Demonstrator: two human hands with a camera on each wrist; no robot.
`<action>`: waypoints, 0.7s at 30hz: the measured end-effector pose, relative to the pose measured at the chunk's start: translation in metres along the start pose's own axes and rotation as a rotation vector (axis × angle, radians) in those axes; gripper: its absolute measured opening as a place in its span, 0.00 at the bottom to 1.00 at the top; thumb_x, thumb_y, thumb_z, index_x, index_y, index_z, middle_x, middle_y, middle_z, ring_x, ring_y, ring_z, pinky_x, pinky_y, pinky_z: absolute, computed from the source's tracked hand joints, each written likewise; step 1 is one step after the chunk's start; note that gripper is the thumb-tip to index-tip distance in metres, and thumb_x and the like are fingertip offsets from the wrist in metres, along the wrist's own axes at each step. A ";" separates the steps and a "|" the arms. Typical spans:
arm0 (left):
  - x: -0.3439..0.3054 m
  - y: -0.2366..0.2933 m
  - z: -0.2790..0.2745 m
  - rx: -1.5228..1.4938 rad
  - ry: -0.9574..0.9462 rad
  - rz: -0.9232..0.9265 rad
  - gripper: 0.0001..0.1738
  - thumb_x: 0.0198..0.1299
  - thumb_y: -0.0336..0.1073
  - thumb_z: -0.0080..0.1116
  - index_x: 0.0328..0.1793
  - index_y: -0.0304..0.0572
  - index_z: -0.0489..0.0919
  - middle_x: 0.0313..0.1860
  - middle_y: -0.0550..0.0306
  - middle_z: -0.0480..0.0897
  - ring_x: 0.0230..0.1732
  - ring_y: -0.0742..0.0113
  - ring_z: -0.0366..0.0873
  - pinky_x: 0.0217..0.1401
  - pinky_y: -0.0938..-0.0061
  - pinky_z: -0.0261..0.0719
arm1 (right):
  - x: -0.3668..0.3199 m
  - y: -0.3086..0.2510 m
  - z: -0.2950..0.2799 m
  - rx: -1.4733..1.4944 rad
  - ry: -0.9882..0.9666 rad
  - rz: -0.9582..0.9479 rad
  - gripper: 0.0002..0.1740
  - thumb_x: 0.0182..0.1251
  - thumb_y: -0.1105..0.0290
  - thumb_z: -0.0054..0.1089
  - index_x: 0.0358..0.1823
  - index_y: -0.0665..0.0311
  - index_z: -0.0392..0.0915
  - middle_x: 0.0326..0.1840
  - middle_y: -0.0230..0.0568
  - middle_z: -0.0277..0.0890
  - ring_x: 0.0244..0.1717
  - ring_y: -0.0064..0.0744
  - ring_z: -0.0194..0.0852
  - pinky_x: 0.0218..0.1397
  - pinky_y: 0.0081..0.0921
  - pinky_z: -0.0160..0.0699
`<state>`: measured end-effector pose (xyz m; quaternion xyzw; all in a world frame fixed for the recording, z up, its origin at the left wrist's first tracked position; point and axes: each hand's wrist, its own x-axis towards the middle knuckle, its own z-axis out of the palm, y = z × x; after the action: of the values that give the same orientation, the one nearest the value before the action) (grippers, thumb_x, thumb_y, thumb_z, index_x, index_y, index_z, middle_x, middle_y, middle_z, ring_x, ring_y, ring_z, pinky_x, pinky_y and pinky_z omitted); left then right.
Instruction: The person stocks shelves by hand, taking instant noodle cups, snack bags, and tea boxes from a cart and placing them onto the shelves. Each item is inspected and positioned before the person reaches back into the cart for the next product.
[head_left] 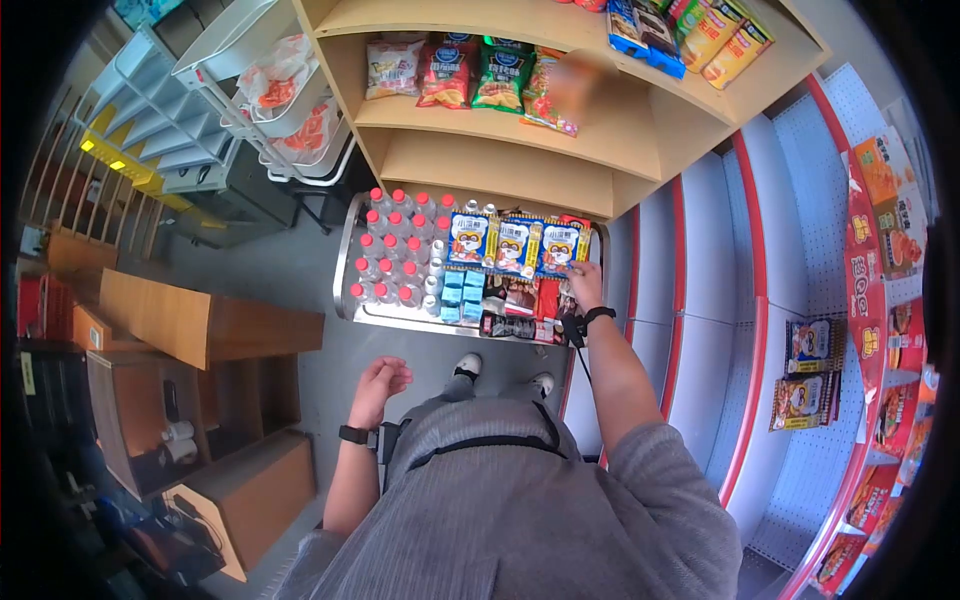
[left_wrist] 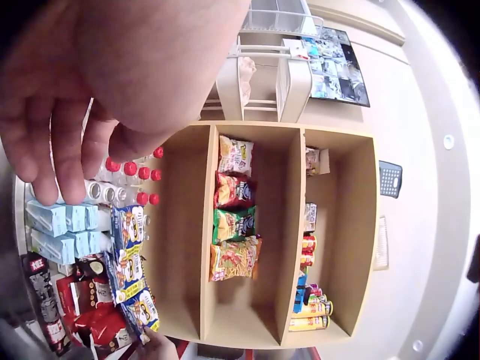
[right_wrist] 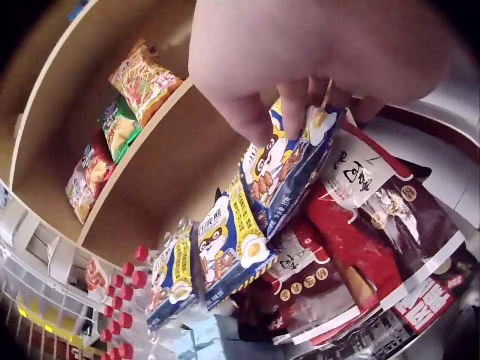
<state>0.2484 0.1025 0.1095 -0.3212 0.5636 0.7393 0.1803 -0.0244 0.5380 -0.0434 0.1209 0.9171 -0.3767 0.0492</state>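
Right hand (head_left: 585, 285): grips the edge of a blue packet (head_left: 560, 245), fingers bent round it; shows fingertips only in part, the rest behind the packet.
Held packet: lies rightmost of three; loses some print under the fingers.
Left hand (head_left: 380, 386): hangs well apart from the goods, loosely bent, holding nothing; hides some bottles from the left wrist camera.
Two more blue packets (head_left: 490, 243): lie alongside; cannot tell whether joined.
Maroon pouches (right_wrist: 405, 214): lie just beside, partly covered.
Pale-blue cartons (head_left: 462, 290): stand stacked; too small to read.
Red-capped bottles (head_left: 411, 295): stand in rows; cannot tell whether filled.
Metal cart (head_left: 378, 316): carries all these.
Wooden shelf (head_left: 490, 165): stands behind; bears snack bags (head_left: 445, 75), rightmost smudged by blur in the head view.
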 end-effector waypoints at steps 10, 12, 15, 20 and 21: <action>0.018 0.010 0.037 0.102 -0.185 0.060 0.17 0.77 0.39 0.49 0.66 0.40 0.74 0.52 0.53 0.85 0.54 0.65 0.84 0.60 0.69 0.80 | -0.107 -0.074 -0.073 1.219 -0.131 0.092 0.16 0.72 0.75 0.54 0.55 0.72 0.84 0.64 0.37 0.68 0.67 0.33 0.69 0.71 0.32 0.68; 0.019 0.021 0.063 0.163 -0.285 0.101 0.20 0.77 0.40 0.51 0.71 0.41 0.72 0.55 0.52 0.85 0.56 0.64 0.83 0.62 0.68 0.80 | -0.141 -0.100 -0.100 1.273 -0.224 -0.024 0.17 0.73 0.76 0.51 0.57 0.74 0.82 0.62 0.35 0.67 0.67 0.33 0.72 0.67 0.32 0.75; 0.019 0.047 0.111 0.109 -0.609 0.125 0.42 0.74 0.48 0.60 0.86 0.49 0.52 0.73 0.46 0.73 0.69 0.53 0.76 0.68 0.60 0.77 | -0.184 -0.126 -0.131 1.238 -0.253 -0.091 0.16 0.73 0.75 0.53 0.56 0.73 0.83 0.62 0.36 0.69 0.67 0.33 0.72 0.68 0.31 0.75; 0.029 0.058 0.193 -0.114 -0.915 0.239 0.44 0.73 0.44 0.61 0.87 0.47 0.50 0.76 0.46 0.70 0.72 0.53 0.74 0.70 0.54 0.78 | -0.226 -0.119 -0.161 0.900 -0.121 -0.270 0.15 0.72 0.77 0.57 0.56 0.65 0.87 0.58 0.36 0.72 0.63 0.30 0.72 0.68 0.26 0.69; 0.027 0.063 0.211 -0.037 -0.873 0.218 0.40 0.74 0.39 0.60 0.86 0.45 0.53 0.74 0.49 0.72 0.71 0.56 0.74 0.70 0.56 0.77 | -0.232 -0.113 -0.168 0.906 -0.049 -0.245 0.15 0.72 0.77 0.57 0.56 0.65 0.87 0.58 0.36 0.72 0.63 0.30 0.72 0.68 0.26 0.69</action>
<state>0.1316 0.2814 0.1701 0.0790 0.4520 0.8302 0.3167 0.1710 0.5359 0.1952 0.0123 0.6665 -0.7447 -0.0317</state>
